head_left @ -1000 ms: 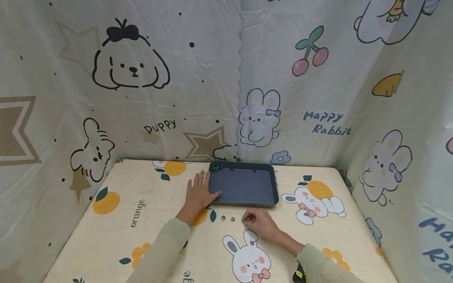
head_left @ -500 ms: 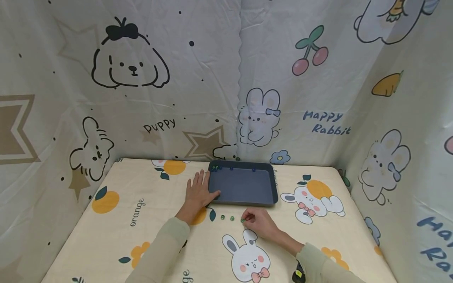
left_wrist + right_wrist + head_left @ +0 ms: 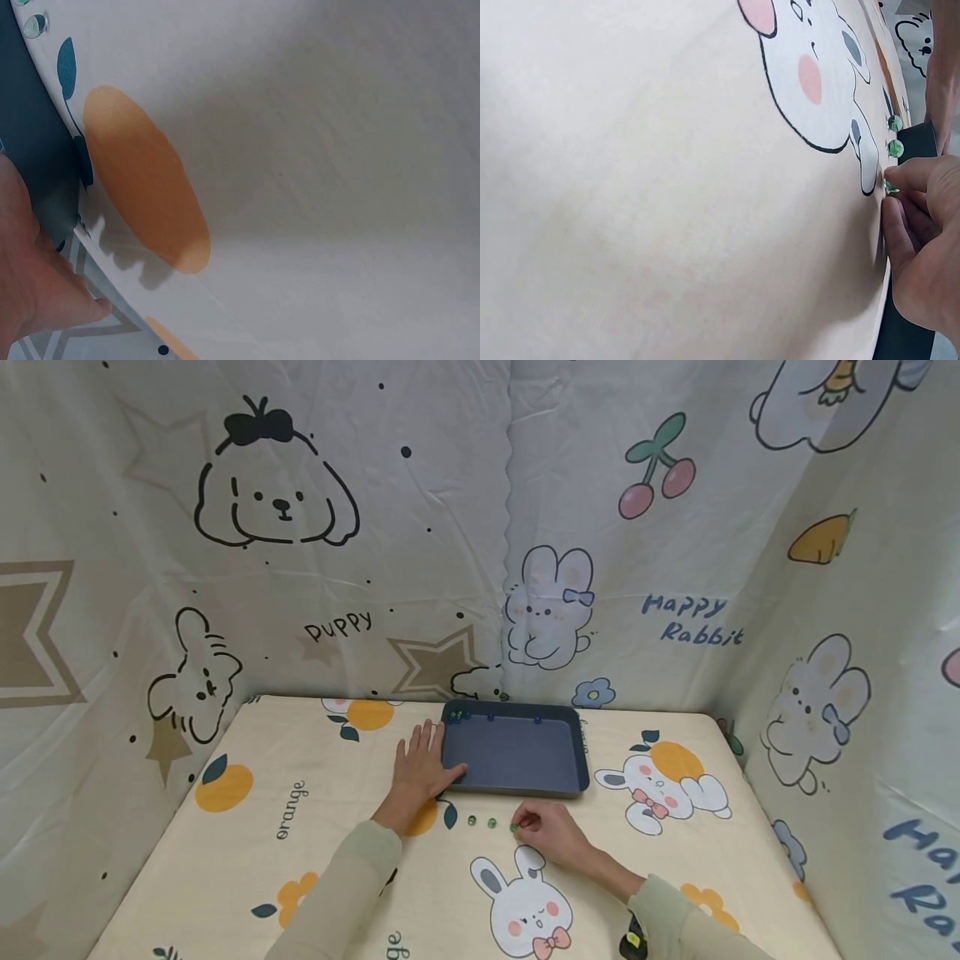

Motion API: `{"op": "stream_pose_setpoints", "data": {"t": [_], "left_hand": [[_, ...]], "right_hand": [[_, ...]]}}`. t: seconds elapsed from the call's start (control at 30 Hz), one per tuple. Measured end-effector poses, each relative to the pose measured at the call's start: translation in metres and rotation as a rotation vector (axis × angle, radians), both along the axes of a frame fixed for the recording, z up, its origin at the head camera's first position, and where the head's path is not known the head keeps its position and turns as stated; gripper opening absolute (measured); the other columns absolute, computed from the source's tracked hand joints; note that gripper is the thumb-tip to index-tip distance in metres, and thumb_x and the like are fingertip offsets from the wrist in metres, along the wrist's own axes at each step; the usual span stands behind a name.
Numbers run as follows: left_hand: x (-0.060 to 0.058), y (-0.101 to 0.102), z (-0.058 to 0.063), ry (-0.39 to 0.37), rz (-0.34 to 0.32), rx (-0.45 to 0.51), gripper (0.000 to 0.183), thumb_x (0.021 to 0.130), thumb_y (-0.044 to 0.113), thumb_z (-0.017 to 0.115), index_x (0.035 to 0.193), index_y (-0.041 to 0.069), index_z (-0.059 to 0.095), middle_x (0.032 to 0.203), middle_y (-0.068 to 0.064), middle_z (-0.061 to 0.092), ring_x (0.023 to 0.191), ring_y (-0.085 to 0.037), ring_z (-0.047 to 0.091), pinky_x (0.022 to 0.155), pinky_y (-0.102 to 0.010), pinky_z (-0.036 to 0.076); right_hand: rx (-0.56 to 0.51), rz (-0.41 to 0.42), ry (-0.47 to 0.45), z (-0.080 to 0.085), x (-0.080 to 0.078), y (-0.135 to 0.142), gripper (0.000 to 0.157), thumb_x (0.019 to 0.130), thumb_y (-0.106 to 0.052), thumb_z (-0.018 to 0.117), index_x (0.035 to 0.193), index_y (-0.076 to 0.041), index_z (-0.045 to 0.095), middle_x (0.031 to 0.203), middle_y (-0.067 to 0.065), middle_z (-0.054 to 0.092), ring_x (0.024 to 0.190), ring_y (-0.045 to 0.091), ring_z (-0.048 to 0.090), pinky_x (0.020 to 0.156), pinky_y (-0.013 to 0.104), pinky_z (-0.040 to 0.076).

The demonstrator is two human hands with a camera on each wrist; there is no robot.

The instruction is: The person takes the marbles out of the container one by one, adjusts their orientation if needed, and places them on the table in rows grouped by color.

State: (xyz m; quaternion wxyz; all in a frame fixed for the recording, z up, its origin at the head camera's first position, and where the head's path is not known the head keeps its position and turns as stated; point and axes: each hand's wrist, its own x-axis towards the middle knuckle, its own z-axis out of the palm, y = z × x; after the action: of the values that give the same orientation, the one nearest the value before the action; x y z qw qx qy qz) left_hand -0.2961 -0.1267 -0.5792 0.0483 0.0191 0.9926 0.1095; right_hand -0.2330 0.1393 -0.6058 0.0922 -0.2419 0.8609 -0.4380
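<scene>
A dark blue-grey tray [image 3: 517, 756] lies near the back of the table. My left hand [image 3: 422, 768] rests at its left edge, fingers spread and thumb over the front left corner. In front of the tray my right hand [image 3: 551, 833] pinches a green glass marble [image 3: 891, 184] at the table surface, its fingers partly covering it. To the left of that hand sit two more green marbles, a middle one [image 3: 492, 823] and a left one [image 3: 472, 820], spaced in a row. Along the tray's back edge are green marbles [image 3: 456, 716] in the left corner and blue marbles [image 3: 537, 721].
A cream tablecloth [image 3: 315, 827] printed with oranges and rabbits covers the table. Printed fabric walls [image 3: 420, 568] rise behind it and at both sides. The tray's back rim stands close to the rear wall.
</scene>
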Motion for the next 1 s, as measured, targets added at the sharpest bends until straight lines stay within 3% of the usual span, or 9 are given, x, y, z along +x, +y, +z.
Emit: {"op": "stream_pose_setpoints", "data": {"t": [0.27, 0.57, 0.8, 1.0], "left_hand": [[0.0, 0.0, 0.0, -0.012, 0.001, -0.009, 0.097, 0.092, 0.067, 0.053, 0.161, 0.01, 0.016, 0.165, -0.016, 0.012, 0.15, -0.034, 0.012, 0.118, -0.056, 0.012], [0.0, 0.001, 0.003, -0.018, 0.002, -0.018, 0.097, 0.092, 0.066, 0.054, 0.16, 0.009, 0.018, 0.165, -0.017, 0.013, 0.15, -0.035, 0.013, 0.118, -0.055, 0.013], [0.001, 0.001, 0.002, -0.018, 0.006, -0.009, 0.096, 0.092, 0.066, 0.054, 0.16, 0.01, 0.017, 0.165, -0.016, 0.013, 0.15, -0.034, 0.013, 0.118, -0.055, 0.013], [0.001, 0.001, 0.002, -0.015, 0.006, -0.007, 0.096, 0.092, 0.066, 0.054, 0.16, 0.01, 0.018, 0.165, -0.017, 0.013, 0.15, -0.034, 0.013, 0.118, -0.055, 0.013]], "right_hand": [[-0.007, 0.005, 0.0, 0.001, 0.001, 0.0, 0.013, 0.084, 0.001, 0.073, 0.09, -0.011, 0.07, 0.084, 0.0, 0.068, 0.075, 0.007, 0.063, 0.068, 0.024, 0.055], [0.024, -0.02, 0.044, 0.005, 0.0, -0.001, 0.013, 0.085, -0.002, 0.073, 0.09, -0.014, 0.07, 0.083, -0.009, 0.066, 0.075, 0.006, 0.061, 0.068, 0.024, 0.054], [-0.02, -0.055, 0.124, 0.023, -0.007, -0.008, 0.009, 0.088, -0.002, 0.074, 0.092, -0.01, 0.072, 0.088, -0.006, 0.069, 0.081, 0.008, 0.065, 0.073, 0.024, 0.056], [-0.048, -0.051, 0.181, 0.045, -0.03, -0.018, 0.014, 0.087, -0.002, 0.075, 0.102, -0.002, 0.073, 0.097, 0.004, 0.071, 0.087, 0.014, 0.068, 0.075, 0.022, 0.056]]}}
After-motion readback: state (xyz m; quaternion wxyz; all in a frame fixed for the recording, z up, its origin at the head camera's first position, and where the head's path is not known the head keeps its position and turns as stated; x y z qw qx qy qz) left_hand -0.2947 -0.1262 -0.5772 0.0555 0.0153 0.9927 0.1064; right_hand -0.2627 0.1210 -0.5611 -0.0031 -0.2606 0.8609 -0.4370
